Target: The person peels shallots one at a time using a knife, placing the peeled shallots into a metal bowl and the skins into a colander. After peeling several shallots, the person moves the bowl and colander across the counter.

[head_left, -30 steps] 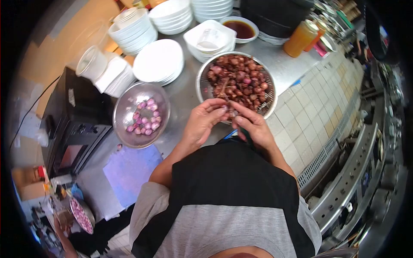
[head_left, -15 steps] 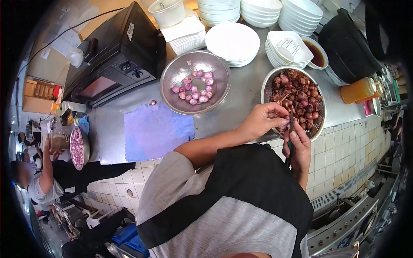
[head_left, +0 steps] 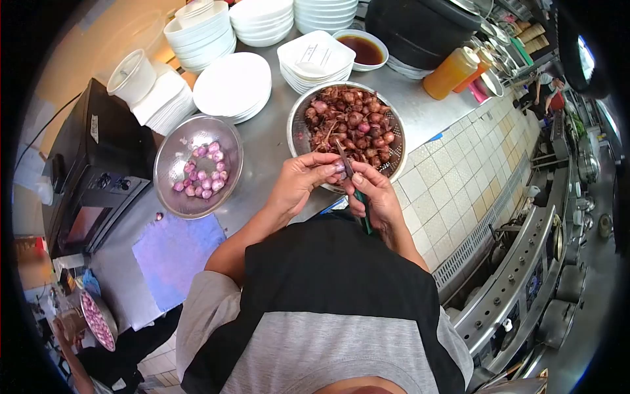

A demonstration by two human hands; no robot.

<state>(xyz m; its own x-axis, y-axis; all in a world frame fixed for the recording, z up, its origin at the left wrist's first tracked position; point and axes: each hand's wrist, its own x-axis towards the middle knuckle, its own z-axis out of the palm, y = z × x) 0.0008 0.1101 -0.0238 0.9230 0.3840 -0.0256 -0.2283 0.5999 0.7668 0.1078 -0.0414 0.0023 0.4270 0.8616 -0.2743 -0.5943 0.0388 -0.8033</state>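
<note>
Between the fingertips of my left hand (head_left: pixel 295 184) is a small purple shallot (head_left: pixel 339 168), partly hidden by the fingers. My right hand (head_left: pixel 379 200) is closed around the green handle of a small knife (head_left: pixel 361 209), its dark blade pointing up against the shallot. Both hands are at the near edge of a metal colander (head_left: pixel 298 139) heaped with unpeeled, brown-skinned shallots (head_left: pixel 364 125) and loose dry skins. To the left, a second colander (head_left: pixel 167 161) holds a cluster of peeled purple shallots (head_left: pixel 207 184).
Behind the colanders stand white plates (head_left: pixel 233 85), stacked bowls (head_left: pixel 262 20) and a bowl of dark liquid (head_left: pixel 361 50). A black microwave (head_left: pixel 98 177) and a purple cloth (head_left: pixel 180 256) are left. Sauce bottles (head_left: pixel 451 72) stand right. At lower left, a co-worker's arm (head_left: pixel 72 358) is near a bowl of shallots (head_left: pixel 98 322).
My view has swung right, so the counter and colanders appear farther left. Both hands keep hold of the shallot and knife, still close together at the colander's near edge.
</note>
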